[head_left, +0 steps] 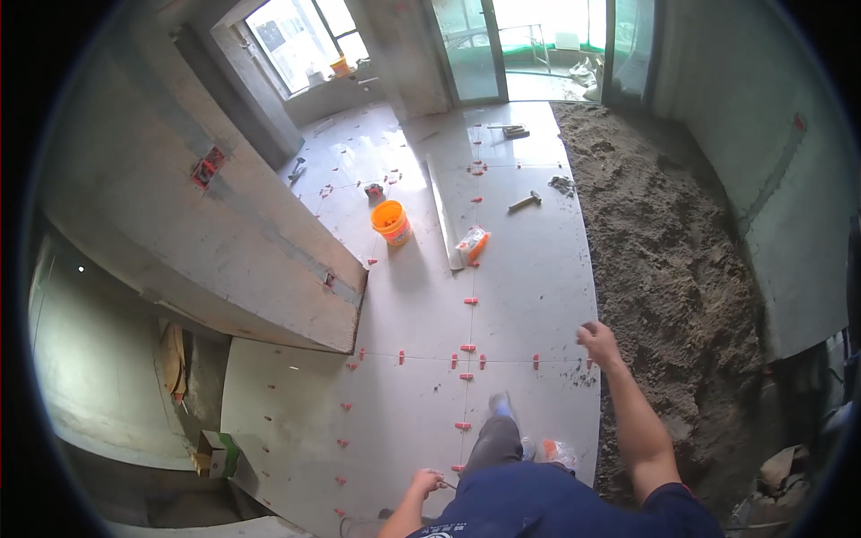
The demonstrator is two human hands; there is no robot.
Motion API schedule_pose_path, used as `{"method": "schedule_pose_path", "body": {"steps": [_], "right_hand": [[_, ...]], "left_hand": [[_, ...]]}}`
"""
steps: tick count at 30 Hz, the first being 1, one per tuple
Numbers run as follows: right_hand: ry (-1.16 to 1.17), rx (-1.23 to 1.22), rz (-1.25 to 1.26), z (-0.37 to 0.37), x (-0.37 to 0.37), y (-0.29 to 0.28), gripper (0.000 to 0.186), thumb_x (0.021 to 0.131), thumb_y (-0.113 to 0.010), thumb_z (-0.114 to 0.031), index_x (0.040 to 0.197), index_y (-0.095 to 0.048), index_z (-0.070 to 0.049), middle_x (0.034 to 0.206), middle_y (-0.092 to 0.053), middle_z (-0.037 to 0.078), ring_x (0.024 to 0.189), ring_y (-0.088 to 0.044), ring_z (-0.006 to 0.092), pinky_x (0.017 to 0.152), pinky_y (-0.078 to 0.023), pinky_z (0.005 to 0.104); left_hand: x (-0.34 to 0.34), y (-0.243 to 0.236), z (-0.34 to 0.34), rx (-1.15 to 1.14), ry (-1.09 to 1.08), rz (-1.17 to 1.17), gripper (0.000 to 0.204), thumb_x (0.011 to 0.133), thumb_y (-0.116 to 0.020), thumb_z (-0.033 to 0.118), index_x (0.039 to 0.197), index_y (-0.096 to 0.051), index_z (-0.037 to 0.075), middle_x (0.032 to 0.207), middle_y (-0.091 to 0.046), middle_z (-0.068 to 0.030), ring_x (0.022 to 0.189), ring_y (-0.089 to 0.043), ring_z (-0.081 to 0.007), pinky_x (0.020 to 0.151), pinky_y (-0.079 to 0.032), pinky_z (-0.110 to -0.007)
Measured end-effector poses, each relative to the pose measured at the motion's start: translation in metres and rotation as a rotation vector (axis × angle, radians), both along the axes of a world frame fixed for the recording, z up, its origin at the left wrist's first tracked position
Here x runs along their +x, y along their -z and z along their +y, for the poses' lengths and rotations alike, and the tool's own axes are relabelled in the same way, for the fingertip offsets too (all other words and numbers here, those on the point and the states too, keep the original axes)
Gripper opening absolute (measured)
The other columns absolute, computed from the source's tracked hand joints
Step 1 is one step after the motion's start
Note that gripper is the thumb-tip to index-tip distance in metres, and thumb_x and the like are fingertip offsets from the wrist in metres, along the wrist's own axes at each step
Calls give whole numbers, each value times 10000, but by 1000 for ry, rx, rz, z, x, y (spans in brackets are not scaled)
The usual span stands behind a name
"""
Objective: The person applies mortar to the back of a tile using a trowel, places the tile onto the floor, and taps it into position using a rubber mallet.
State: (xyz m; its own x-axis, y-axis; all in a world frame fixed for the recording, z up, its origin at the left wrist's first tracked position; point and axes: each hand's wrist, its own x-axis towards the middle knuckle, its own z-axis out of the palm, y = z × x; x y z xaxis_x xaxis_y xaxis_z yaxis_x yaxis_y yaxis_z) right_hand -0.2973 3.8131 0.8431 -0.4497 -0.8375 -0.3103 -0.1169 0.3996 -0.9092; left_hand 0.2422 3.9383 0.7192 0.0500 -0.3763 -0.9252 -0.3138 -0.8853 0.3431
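Observation:
My right hand (598, 344) is stretched forward over the right edge of the large grey floor tiles (525, 314), beside the bed of loose brown mortar (659, 242). Its fingers are curled together; whatever they hold, if anything, is too small to name. Dark crumbs (585, 375) lie on the tile close by it. Low at my left side, my left hand (425, 482) is closed, with a thin object partly showing at its fingers. Red tile-levelling clips (468, 348) stand along the joints in front of me.
An orange bucket (391, 221) stands ahead, near a long straightedge (442, 211) and an orange-and-white bag (472, 243). A mallet (526, 202) lies farther right. A concrete wall (242, 215) juts in from the left. Another plastic bag (560, 453) lies by my feet, and a carton (218, 455) is at left.

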Motion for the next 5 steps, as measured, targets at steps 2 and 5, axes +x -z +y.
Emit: {"method": "schedule_pose_path", "body": {"steps": [2,5], "right_hand": [[-141,29,-60,-26,8,-6,331,875,-590,-262,1023,-610,33,839,-663,92,741,-615,135,653,-488,284],[-197,63,-55,-50,2,-12,328,875,-602,-272,1007,-620,27,821,-662,82,734,-612,130,660,-484,275]], "left_hand": [[-15,5,-22,44,11,-30,198,801,-609,3,991,-614,-53,871,-654,-149,724,-698,-266,470,-491,-290],[-38,8,-72,60,247,-166,217,811,-611,32,1026,-634,15,901,-671,-81,768,-696,-257,516,-505,-318]]}}
